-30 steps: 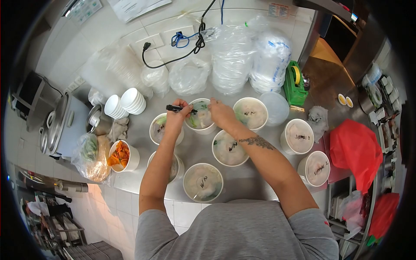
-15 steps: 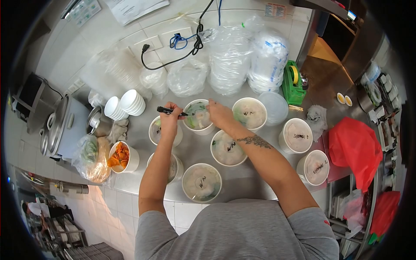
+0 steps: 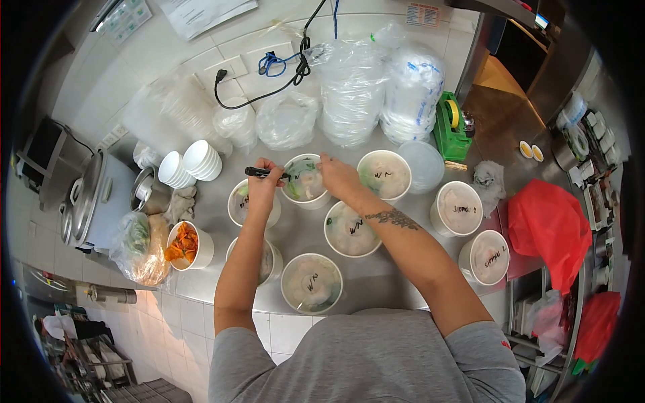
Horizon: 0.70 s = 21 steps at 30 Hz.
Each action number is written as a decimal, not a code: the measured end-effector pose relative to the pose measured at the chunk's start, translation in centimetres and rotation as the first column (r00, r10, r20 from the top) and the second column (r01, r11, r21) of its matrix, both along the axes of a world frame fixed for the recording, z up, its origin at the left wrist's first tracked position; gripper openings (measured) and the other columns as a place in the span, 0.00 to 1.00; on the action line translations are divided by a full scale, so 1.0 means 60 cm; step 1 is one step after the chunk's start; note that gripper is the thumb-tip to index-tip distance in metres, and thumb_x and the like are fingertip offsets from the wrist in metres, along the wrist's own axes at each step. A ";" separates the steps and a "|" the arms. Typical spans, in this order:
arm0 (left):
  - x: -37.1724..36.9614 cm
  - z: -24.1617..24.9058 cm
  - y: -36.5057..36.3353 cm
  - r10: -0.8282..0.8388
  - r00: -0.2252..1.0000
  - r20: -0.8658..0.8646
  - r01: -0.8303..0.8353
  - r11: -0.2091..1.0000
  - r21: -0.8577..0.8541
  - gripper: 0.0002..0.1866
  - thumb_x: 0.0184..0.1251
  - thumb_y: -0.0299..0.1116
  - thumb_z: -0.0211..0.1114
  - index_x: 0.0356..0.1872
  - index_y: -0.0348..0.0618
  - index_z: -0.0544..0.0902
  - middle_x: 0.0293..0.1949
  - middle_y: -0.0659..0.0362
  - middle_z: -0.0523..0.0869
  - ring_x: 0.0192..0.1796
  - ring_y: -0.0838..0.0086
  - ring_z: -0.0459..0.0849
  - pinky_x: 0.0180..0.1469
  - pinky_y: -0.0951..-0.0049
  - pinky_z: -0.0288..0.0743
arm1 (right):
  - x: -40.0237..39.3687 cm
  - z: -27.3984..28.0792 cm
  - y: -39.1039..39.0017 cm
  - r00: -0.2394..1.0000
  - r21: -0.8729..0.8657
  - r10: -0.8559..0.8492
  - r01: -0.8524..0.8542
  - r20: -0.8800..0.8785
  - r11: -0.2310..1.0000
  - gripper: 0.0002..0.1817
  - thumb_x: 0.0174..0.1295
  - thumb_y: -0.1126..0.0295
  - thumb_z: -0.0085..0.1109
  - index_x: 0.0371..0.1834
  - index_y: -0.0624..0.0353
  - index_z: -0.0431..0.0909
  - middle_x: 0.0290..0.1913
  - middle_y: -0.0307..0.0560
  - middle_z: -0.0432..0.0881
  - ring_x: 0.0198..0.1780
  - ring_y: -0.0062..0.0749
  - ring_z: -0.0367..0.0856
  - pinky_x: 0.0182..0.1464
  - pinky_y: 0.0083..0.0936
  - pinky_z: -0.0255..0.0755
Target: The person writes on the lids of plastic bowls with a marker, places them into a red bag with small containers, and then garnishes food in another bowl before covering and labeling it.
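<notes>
A black marker (image 3: 256, 172) is gripped in my left hand (image 3: 271, 178), its tip at the clear lid of a white round tub (image 3: 307, 182) that has greens inside. My right hand (image 3: 338, 176) is closed at the right rim of that same tub, fingertips on its edge. Black handwriting marks other lidded tubs around it: one to the right (image 3: 384, 174), one under my right forearm (image 3: 352, 230) and one near the front edge (image 3: 312, 284). My left arm partly covers two more, a tub (image 3: 238, 202) and a tub below it (image 3: 271, 262).
Two lettered tubs (image 3: 459, 209) stand at the right, near a red bag (image 3: 549, 228). A tub of orange food (image 3: 182, 246) and stacked white cups (image 3: 201, 161) are at the left. Along the wall are bagged containers (image 3: 352, 94) and a green tape dispenser (image 3: 451, 127).
The marker tip has shifted very slightly on the lid. Both hands stay at the same tub; the whole view has moved a little.
</notes>
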State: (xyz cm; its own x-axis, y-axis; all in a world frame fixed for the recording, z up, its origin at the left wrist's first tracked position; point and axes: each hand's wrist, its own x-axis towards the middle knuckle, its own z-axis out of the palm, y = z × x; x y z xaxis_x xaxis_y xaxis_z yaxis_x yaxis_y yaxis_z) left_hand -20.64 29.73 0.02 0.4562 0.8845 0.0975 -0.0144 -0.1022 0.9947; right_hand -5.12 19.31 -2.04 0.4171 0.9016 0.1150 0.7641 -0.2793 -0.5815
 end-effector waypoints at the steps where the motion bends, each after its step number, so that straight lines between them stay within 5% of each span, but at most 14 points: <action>1: 0.001 0.001 -0.001 -0.006 1.000 -0.004 0.006 1.000 0.003 0.05 0.51 0.24 0.61 0.24 0.40 0.72 0.22 0.63 0.75 0.23 0.81 0.75 0.25 0.80 0.73 | 0.000 0.000 0.000 1.000 0.002 0.001 -0.001 -0.008 1.000 0.16 0.66 0.65 0.43 0.52 0.62 0.68 0.42 0.59 0.80 0.43 0.53 0.81 0.44 0.43 0.75; 10: -0.005 -0.003 0.013 -0.048 0.997 -0.058 0.050 0.998 0.036 0.05 0.54 0.25 0.62 0.25 0.40 0.73 0.22 0.64 0.75 0.23 0.81 0.75 0.26 0.81 0.73 | 0.003 -0.006 0.002 1.000 0.008 0.008 -0.008 -0.007 1.000 0.16 0.67 0.63 0.42 0.51 0.63 0.68 0.41 0.60 0.80 0.42 0.54 0.81 0.43 0.44 0.74; 16: 0.015 -0.010 0.010 -0.114 0.991 0.074 0.119 0.990 -0.071 0.06 0.54 0.25 0.64 0.27 0.42 0.73 0.25 0.63 0.75 0.24 0.81 0.74 0.29 0.81 0.71 | 0.000 0.003 -0.003 1.000 0.000 0.010 -0.010 -0.007 1.000 0.16 0.67 0.63 0.42 0.51 0.62 0.68 0.41 0.60 0.80 0.42 0.54 0.81 0.43 0.44 0.75; 21: 0.026 -0.011 0.000 -0.118 0.993 -0.019 0.118 0.993 0.022 0.07 0.53 0.26 0.66 0.26 0.42 0.74 0.22 0.65 0.75 0.23 0.82 0.73 0.27 0.82 0.66 | 0.002 0.002 -0.001 1.000 -0.006 0.006 -0.006 -0.012 1.000 0.16 0.66 0.64 0.43 0.51 0.62 0.68 0.40 0.59 0.80 0.41 0.54 0.81 0.43 0.43 0.75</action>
State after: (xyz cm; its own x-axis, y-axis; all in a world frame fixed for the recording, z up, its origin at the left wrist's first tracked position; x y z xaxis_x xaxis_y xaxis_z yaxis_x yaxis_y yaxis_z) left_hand -19.07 29.73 -0.67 0.5593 0.8219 0.1078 -0.0100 -0.1234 0.9923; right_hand -5.01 19.28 -1.95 0.4132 0.9046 0.1046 0.7588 -0.2786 -0.5887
